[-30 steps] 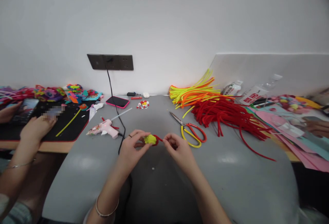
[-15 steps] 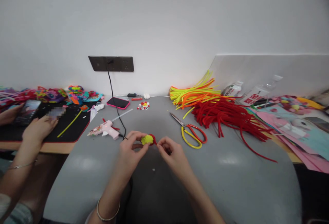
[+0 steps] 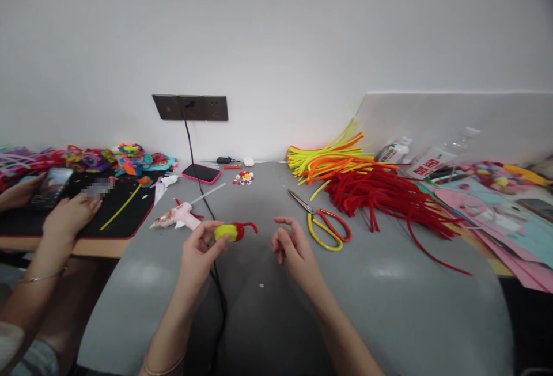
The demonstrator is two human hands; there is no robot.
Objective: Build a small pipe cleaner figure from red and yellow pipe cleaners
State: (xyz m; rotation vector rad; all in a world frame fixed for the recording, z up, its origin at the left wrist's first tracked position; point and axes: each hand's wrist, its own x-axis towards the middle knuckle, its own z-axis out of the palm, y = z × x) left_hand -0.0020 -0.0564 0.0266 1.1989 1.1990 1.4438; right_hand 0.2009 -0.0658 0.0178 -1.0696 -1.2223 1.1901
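Note:
My left hand [image 3: 199, 252] pinches a small craft piece [image 3: 231, 231] made of yellow fuzz wrapped in red pipe cleaner, whose loose red end curls to the right. It is held just above the grey table [image 3: 389, 284]. My right hand [image 3: 291, 246] hovers a short way to the right of the piece, fingers loosely curled and apart, holding nothing. A pink glue gun [image 3: 177, 216] lies just left of my left hand, its black cord [image 3: 218, 295] running beneath that hand.
Yellow-and-red scissors [image 3: 322, 221] lie right of my right hand. Heaps of red [image 3: 384, 194] and yellow-orange pipe cleaners [image 3: 332, 157] fill the back right, beside coloured paper sheets [image 3: 496, 215]. A pink-cased phone [image 3: 201, 173] lies near the wall. Another person's hands [image 3: 69, 215] rest at the left.
My right hand let go of the red pipe cleaner end and drew away to the right. My left hand carried the piece slightly left.

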